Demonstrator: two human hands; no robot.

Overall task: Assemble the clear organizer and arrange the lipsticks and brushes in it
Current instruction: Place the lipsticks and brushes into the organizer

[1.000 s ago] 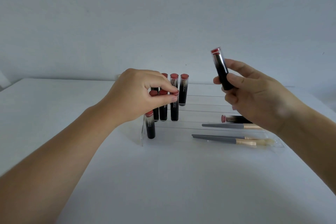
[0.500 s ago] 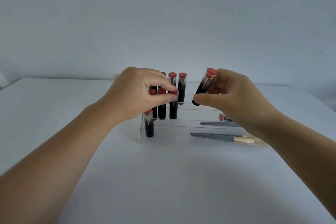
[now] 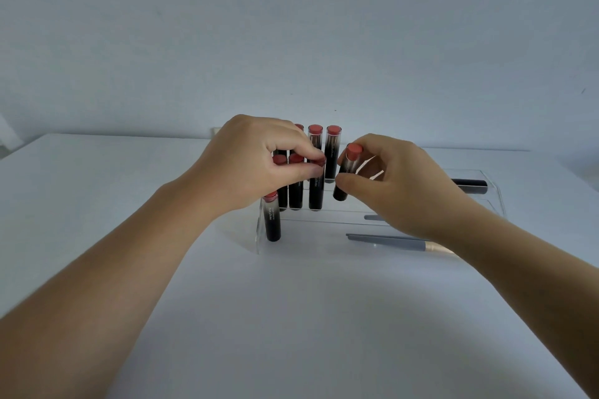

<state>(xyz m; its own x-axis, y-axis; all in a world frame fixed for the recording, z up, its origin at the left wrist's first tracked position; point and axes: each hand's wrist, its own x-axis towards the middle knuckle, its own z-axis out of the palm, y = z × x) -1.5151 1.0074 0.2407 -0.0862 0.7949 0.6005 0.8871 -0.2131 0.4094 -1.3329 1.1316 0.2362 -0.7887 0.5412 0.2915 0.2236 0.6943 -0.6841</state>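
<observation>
A clear tiered organizer (image 3: 324,227) stands on the white table. Several black lipsticks with red caps stand upright in its left part, on the back, middle and front steps. My left hand (image 3: 256,162) pinches the cap of one middle-step lipstick (image 3: 316,194). My right hand (image 3: 392,185) holds another lipstick (image 3: 346,172), tilted, just right of the standing ones, its base low over the middle step. A grey-handled brush (image 3: 389,241) lies along the front step. A second brush (image 3: 372,218) behind it is mostly hidden by my right hand.
A dark tube (image 3: 471,185) lies on the organizer's back right step. The white table (image 3: 291,317) spreads wide in front of the organizer, and a plain wall rises behind it.
My right hand has come down and leftward with its lipstick, from held high to low beside the standing row. My left hand has stayed on the middle-step lipstick.
</observation>
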